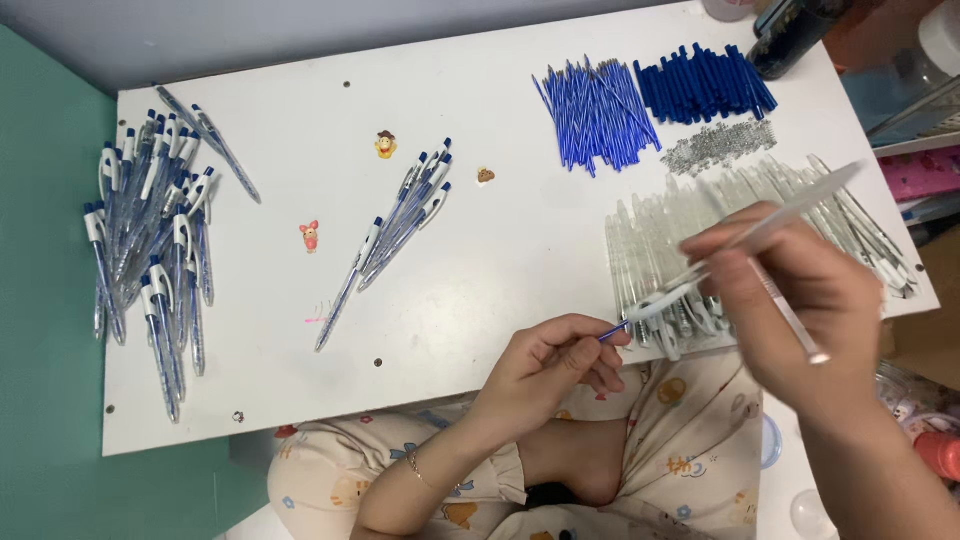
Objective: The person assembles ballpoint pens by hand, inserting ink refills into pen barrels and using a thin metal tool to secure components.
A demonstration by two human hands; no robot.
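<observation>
1. White table (480, 270) spans the view, its middle bare between a pen pile (150, 240) at the left edge and clear barrels (660, 240) at the right
2. Left hand (545, 370) pinches a blue refill (613, 333) at the near edge
3. Right hand (800, 300) grips a clear barrel (770, 225), its mouth meeting the refill tip

Head view under bright, even, diffuse light; the white table (480, 90) is nearly overexposed, without a distinct glare spot. Shadows are soft and short, faintest beneath the left hand (550, 365). The right hand (800, 300) and its clear pen barrel (760, 230) show motion blur. Wide-angle distortion bends the table edges; corner objects are soft.
</observation>
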